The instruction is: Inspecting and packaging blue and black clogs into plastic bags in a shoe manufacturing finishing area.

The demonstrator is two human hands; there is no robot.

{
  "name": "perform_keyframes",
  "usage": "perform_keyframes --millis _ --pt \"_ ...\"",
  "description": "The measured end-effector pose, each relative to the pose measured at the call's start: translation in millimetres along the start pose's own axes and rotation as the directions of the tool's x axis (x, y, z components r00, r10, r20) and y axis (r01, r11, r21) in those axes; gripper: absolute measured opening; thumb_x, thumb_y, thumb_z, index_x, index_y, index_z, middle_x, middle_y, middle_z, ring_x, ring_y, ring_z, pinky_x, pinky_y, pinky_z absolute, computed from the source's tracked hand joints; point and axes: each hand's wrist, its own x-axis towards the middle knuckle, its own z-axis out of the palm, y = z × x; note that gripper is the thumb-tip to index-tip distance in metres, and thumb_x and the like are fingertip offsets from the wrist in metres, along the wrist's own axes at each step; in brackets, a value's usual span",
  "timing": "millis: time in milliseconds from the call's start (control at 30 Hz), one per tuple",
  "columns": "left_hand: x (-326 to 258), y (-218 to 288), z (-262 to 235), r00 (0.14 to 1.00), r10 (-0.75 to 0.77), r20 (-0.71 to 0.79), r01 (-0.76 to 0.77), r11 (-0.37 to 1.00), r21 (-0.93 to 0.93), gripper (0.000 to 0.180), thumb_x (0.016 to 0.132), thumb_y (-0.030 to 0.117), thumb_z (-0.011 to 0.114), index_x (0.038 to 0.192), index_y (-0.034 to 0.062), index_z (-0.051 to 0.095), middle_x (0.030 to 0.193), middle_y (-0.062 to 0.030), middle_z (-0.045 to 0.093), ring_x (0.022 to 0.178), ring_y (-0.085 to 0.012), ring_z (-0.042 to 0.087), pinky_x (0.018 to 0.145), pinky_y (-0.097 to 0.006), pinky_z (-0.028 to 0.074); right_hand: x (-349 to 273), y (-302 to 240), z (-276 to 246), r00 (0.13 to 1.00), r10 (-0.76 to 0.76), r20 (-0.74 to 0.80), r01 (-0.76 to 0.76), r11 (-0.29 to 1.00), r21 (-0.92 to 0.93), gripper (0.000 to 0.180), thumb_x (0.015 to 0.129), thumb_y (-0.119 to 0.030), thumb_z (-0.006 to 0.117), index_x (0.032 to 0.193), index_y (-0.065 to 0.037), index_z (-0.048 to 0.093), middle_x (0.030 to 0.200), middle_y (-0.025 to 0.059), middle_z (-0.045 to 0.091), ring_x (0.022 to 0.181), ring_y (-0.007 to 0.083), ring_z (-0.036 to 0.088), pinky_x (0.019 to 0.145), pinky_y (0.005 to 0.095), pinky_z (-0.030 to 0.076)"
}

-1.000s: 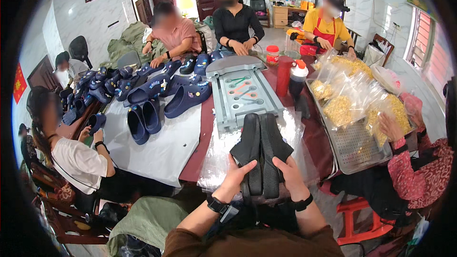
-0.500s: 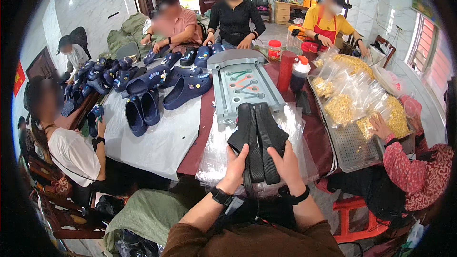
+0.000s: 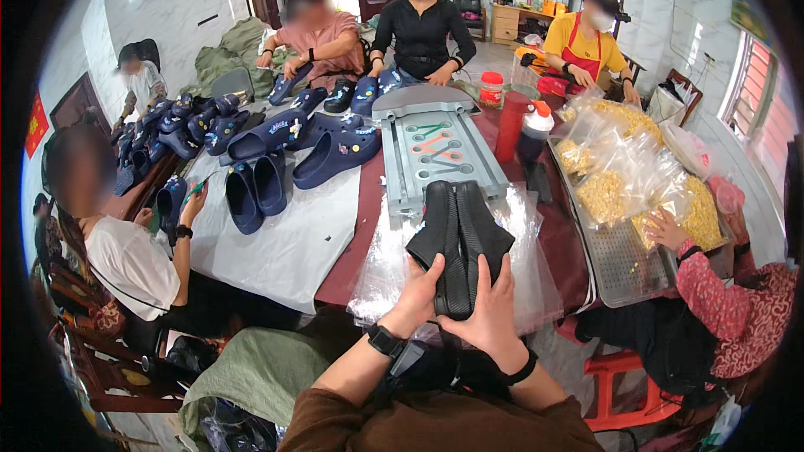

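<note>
A pair of black clogs (image 3: 460, 234) is held side by side, soles pressed close together and facing partly up. My left hand (image 3: 421, 291) grips the left clog along its outer side, thumb on top. My right hand (image 3: 488, 311) is closed round the near end and outer side of the right one; its thumb and fingers are spread along the clog. Beneath the clogs lie clear plastic bags (image 3: 381, 285). Just beyond them is a grey plastic frame (image 3: 399, 169) with green, orange and grey linked rings on its panel.
Dark blue clogs (image 3: 336, 156) cover a white sheet (image 3: 293, 259) to the left. A red cylinder (image 3: 512, 130) and a dark bottle (image 3: 534, 132) stand right of the frame. Bags of yellow pieces (image 3: 607, 197) fill a metal tray (image 3: 641, 278). Several co-workers surround the table.
My right hand has moved inward and down to the clogs' near end. The two clogs are now closer together. A co-worker at left has shifted the blue clog they hold.
</note>
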Motion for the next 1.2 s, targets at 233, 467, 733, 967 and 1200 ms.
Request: perform_keyframes --millis 233,467,733,967,1200 --pt "-18 -10 1 0.978 -0.210 -0.002 0.209 0.976 0.056 0.049 0.110 0.031 0.043 0.151 0.0065 0.030 0.142 -0.0125 0.053 0.124 -0.0238 0.058 0.105 -0.042 0.052 0 6 -1 0.999 0.001 0.045 0.001 0.999 -0.039 0.125 0.059 -0.048 0.091 0.153 0.000 0.026 0.155 0.0428 0.011 0.140 0.0605 0.024 0.113 0.0654 0.027" --pt "-31 5 18 0.925 -0.216 0.313 0.224 0.975 0.011 0.067 0.108 0.052 0.037 0.154 0.0026 0.036 0.149 -0.0117 0.050 0.137 -0.0214 0.049 0.115 -0.040 0.040 7 12 -16 0.998 -0.055 0.021 0.056 0.996 -0.069 0.134 0.051 -0.062 0.092 0.153 -0.001 0.029 0.158 0.0404 0.010 0.143 0.0589 0.022 0.113 0.0653 0.027" --pt "-19 -23 2 0.882 -0.334 0.332 0.249 0.929 0.272 0.067 0.107 0.053 0.043 0.153 0.0041 0.040 0.146 -0.0057 0.052 0.130 -0.0142 0.048 0.110 -0.033 0.038 17 29 -14 0.997 0.062 -0.044 -0.068 0.986 -0.151 0.113 0.055 -0.051 0.091 0.149 -0.014 0.040 0.154 0.0314 0.027 0.134 0.0524 0.036 0.107 0.0611 0.035" --pt "-19 -26 -5 0.879 -0.427 0.211 0.309 0.848 0.431 0.077 0.105 0.055 0.047 0.153 -0.0041 0.036 0.146 -0.0110 0.052 0.130 -0.0170 0.048 0.112 -0.032 0.036 16 37 -17 0.989 0.104 -0.100 -0.109 0.993 -0.046 0.105 0.059 -0.049 0.090 0.148 -0.018 0.043 0.137 0.0301 0.042 0.124 0.0517 0.044 0.105 0.0586 0.038" --pt "-37 -29 -11 0.956 -0.168 0.241 0.024 0.863 0.505 0.063 0.105 0.040 0.056 0.146 -0.0069 0.046 0.135 -0.0113 0.061 0.120 -0.0167 0.058 0.103 -0.031 0.045 14 48 -14 0.977 0.162 -0.135 -0.157 0.986 0.047 0.097 0.062 -0.032 0.088 0.147 -0.018 0.045 0.128 0.0262 0.046 0.120 0.0488 0.050 0.103 0.0520 0.043"
